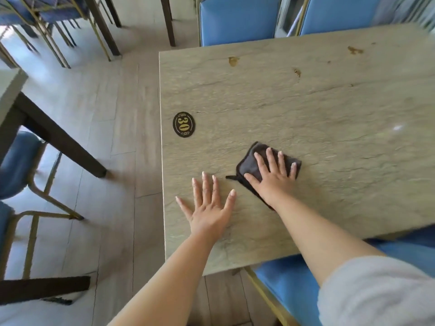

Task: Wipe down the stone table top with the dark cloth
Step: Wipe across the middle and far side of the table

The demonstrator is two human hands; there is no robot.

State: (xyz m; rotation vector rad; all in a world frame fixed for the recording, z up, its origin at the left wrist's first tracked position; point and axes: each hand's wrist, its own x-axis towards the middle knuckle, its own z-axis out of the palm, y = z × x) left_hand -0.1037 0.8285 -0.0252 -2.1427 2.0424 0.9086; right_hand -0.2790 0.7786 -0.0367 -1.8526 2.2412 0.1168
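The beige stone table top (pixel 306 109) fills the right half of the view. A folded dark brown cloth (pixel 250 164) lies on it near the front left. My right hand (pixel 274 175) presses flat on the cloth with its fingers spread. My left hand (pixel 209 208) rests flat on the bare stone just left of the cloth, fingers apart, holding nothing. Three brownish stains mark the far part of the top: one (pixel 233 61) at the left, one (pixel 297 72) in the middle, one (pixel 355 50) farther right.
A black oval number plate reading 30 (pixel 183 124) sits near the table's left edge. Blue padded chairs stand at the far side (pixel 237 20) and at the near side (pixel 289 288). Another table (pixel 14 90) and chairs stand on the tiled floor to the left.
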